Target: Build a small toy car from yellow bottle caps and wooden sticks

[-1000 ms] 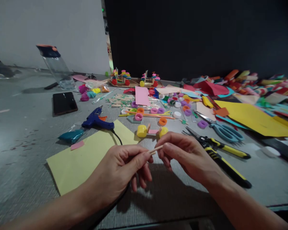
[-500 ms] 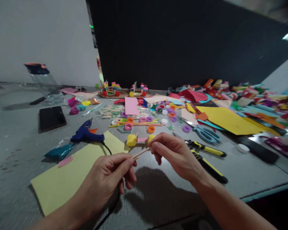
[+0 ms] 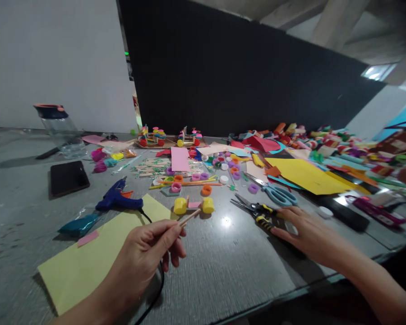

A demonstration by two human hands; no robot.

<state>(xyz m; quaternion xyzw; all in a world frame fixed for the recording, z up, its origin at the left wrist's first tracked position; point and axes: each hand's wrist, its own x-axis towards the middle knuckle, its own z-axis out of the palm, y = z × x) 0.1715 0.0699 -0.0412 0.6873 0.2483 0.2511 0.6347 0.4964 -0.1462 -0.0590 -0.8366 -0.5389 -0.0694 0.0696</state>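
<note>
My left hand [image 3: 159, 243] pinches thin wooden sticks [image 3: 190, 217], their free ends angled up to the right. Just beyond their tips lies a small piece with two yellow wheel-like ends [image 3: 180, 206] and a pink strip between them. On the right, my right hand [image 3: 304, 232] has its thumb and fingers round the yellow-and-black handles of a pair of pliers [image 3: 264, 221]. The pliers' pointed jaws face away to the left, and part of the handles is hidden under the hand. Blue-handled scissors [image 3: 279, 195] lie just behind it.
A blue glue gun [image 3: 117, 197] with a black cord lies left, beside yellow-green paper [image 3: 88, 262]. A phone [image 3: 69, 177] and water bottle [image 3: 62, 131] are farther left. Coloured rings, bagged sticks [image 3: 152, 168] and yellow paper [image 3: 304, 175] cover the back.
My right hand has left the sticks and moved right onto the pliers' handles, turning the pliers. My left hand keeps the sticks. The view has shifted slightly.
</note>
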